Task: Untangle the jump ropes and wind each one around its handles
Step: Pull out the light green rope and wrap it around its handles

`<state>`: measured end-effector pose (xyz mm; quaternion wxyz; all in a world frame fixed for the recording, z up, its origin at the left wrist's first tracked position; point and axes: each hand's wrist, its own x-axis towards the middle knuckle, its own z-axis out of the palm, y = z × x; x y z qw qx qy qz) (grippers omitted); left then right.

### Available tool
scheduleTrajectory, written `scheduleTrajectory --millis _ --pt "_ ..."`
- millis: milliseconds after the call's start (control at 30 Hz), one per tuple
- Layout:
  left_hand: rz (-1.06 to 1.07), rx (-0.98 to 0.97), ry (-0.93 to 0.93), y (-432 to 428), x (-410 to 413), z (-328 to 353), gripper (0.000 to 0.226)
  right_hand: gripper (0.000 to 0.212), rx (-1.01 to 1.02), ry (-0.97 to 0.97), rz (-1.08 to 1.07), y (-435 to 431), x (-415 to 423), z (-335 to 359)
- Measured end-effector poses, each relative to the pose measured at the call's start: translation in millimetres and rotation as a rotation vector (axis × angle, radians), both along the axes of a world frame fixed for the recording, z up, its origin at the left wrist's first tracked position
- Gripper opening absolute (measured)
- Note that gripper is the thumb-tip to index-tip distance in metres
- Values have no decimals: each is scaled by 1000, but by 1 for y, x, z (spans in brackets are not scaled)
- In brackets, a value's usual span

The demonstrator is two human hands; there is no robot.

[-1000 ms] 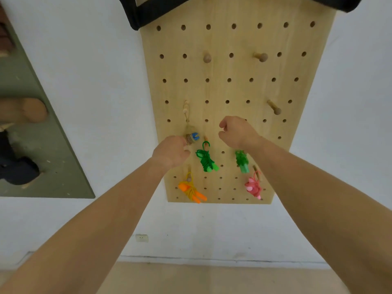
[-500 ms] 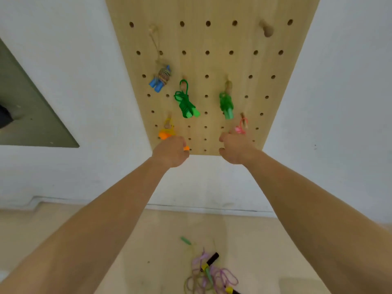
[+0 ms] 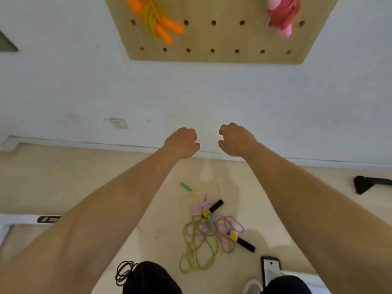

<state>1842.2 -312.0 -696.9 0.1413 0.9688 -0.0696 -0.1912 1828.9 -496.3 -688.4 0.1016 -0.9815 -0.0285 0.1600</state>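
Two dark-clad knees (image 3: pixel 148 279) sit at the bottom edge, with a coil of thin black cord (image 3: pixel 124 272) beside the left one and a phone-like slab (image 3: pixel 270 266) by the right. Just above them in the frame, on the beige floor (image 3: pixel 63 183), lies the tangle of jump ropes (image 3: pixel 203 234), its olive loops (image 3: pixel 197 255) and lilac loops (image 3: pixel 230 230) crossing each other. One black handle (image 3: pixel 246 245) with a yellow collar lies slanted, its black end toward the lower right. A second black handle (image 3: pixel 215 206) slants the other way, its black end toward the upper right. A green handle (image 3: pixel 185 186) lies apart at the pile's upper left, pointing up-left. Both arms reach forward over the pile. The left hand (image 3: pixel 182 143) and right hand (image 3: pixel 235 140) hang side by side, apart, fingers curled in, gripping nothing. Farther off, on the white wall (image 3: pixel 63 92), a wooden pegboard (image 3: pixel 212 37) carries an orange wound rope (image 3: pixel 157 20), handles pointing down-right, and a pink wound rope (image 3: pixel 282 13).
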Motion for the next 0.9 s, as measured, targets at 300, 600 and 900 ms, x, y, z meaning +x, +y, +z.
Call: scheduleTrajectory --millis 300,600,900 --pt "3 2 160 7 -23 -273 40 41 11 188 14 21 -17 -283" --pt "12 29 281 17 -64 -470 34 42 33 318 -20 30 -61 -482" --pt "8 -128 292 -3 -111 -569 33 32 103 379 -87 9 -125 -588"
